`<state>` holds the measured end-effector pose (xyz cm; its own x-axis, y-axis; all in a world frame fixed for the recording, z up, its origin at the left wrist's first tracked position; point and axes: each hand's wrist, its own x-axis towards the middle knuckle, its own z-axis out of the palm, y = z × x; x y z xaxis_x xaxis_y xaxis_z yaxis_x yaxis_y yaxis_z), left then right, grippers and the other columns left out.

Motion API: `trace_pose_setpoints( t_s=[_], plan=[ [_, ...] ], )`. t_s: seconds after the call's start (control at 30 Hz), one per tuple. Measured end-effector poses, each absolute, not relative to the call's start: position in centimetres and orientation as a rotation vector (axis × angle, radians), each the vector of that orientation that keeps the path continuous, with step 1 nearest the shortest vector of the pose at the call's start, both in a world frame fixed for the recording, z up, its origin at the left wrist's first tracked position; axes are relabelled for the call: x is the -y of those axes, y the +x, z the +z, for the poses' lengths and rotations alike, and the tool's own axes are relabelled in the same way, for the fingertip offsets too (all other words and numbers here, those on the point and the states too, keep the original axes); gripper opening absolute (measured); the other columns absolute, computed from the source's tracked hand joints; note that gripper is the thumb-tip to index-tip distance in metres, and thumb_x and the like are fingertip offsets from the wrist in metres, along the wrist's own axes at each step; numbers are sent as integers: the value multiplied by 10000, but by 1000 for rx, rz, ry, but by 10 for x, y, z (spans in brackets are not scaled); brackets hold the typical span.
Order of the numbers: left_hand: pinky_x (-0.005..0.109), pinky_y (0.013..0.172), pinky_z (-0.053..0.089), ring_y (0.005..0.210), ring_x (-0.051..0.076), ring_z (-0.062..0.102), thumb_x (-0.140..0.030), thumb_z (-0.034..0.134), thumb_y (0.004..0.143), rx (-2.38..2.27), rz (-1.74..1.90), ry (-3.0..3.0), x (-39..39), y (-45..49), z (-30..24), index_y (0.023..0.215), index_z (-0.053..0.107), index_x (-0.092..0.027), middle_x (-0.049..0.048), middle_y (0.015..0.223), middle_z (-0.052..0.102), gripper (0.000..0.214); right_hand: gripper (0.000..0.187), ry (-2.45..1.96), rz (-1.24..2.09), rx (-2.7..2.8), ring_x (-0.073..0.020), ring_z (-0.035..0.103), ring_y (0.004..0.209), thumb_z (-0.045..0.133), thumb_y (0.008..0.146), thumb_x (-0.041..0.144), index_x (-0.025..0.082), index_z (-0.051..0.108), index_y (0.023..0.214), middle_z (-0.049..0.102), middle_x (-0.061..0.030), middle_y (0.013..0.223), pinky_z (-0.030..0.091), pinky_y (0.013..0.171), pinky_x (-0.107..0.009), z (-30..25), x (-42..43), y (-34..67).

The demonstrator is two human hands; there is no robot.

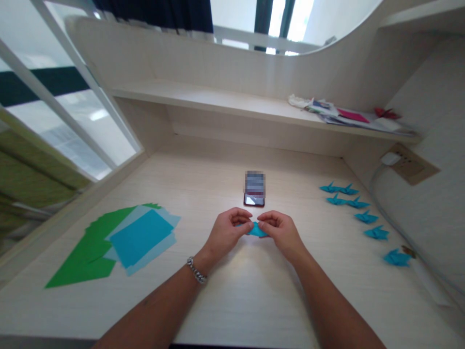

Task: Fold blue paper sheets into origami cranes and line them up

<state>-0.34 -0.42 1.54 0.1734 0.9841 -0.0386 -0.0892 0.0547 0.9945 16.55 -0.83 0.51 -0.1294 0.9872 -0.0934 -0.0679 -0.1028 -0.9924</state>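
Just in front of a phone [254, 199] on the table [232, 300], the left hand [225, 232] and right hand [282, 232] pinch a part-folded blue paper [258, 230] between their fingers, with seven finished cranes [366, 217] right of the phone and unfolded sheets [140, 237] left of it.

Both arms entered from the near edge and converged toward the centre. The left forearm [163, 305] ran from near left, bare. The right forearm [327, 300] ran from near right, also bare. Both wrists were held roughly straight, in line with the forearms. The left hand [227, 231] and right hand [282, 231] sat side by side at the same height, backs turned up toward the camera, knuckles toward the far side. The fingers [244, 216] of each hand were curled inward, thumb and forefinger tips drawn together in a pinch. The two pinches met tip to tip between the hands. Palms could not be seen.
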Motion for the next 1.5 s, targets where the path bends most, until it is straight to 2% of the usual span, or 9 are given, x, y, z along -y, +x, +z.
trace_pose_setpoints(
  t_s=[0.4, 0.83, 1.0, 1.5],
  plan=[
    [244, 646, 519, 695, 137, 638, -132, 720, 684, -1057, 1113, 1230, 4, -4, 15, 836, 625, -117, 40, 751, 678, 180, 237, -1161, 1402, 1198, -155, 632, 622, 733, 676, 315, 160, 638, 828, 664, -12, 695, 561, 568, -306, 6, 7, 165],
    [288, 686, 529, 732, 163, 642, -186, 709, 700, -1024, 1079, 1278, 6, -4, 15, 831, 645, -121, 64, 790, 682, 160, 194, -1198, 1265, 1297, -151, 615, 648, 715, 690, 257, 153, 638, 835, 676, -35, 725, 469, 593, -265, 7, 9, 165],
    [283, 721, 524, 785, 167, 646, -121, 733, 628, -1034, 1068, 1316, 7, -4, 18, 854, 653, -132, 67, 867, 691, 240, 188, -1205, 1255, 1288, -152, 610, 644, 716, 681, 253, 159, 634, 821, 674, -29, 712, 463, 594, -266, 10, 9, 166],
    [277, 701, 524, 769, 168, 653, -84, 708, 616, -1074, 1058, 1331, 6, -4, 16, 840, 659, -129, 69, 857, 697, 234, 178, -1178, 1292, 1286, -129, 576, 596, 718, 663, 236, 168, 609, 785, 641, 4, 658, 432, 563, -245, 10, 8, 166]
  ],
)
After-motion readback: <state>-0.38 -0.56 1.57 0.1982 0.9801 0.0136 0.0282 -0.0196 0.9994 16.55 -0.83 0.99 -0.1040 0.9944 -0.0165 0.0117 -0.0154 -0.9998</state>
